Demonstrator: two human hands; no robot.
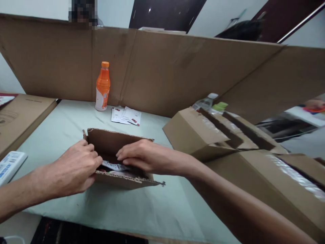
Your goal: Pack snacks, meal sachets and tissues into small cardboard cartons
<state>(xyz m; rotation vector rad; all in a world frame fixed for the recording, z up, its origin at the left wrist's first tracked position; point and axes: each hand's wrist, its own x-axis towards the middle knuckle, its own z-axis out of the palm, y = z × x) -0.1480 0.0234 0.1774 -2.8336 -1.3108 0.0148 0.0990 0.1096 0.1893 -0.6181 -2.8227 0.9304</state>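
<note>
A small open cardboard box [119, 182] stands on the pale green cloth, its top edges torn and ragged. My left hand [78, 166] is closed round the left side of the box, with the thumb at the near edge. White printed packets [115, 166] lie inside, partly hidden by the near wall. Over the right part of the opening reaches my right hand [139, 156], fingers stretched out toward the packets, and nothing shows in its grasp. Whether its fingertips touch the contents I cannot tell.
An orange drink bottle [103, 88] and flat white sachets [127, 116] are behind the box. Open cardboard cartons [198, 132] crowd the right side. At left lie a flat carton [27, 115] and a white-blue pack [12, 166]. A tall cardboard screen [165, 67] closes off the back.
</note>
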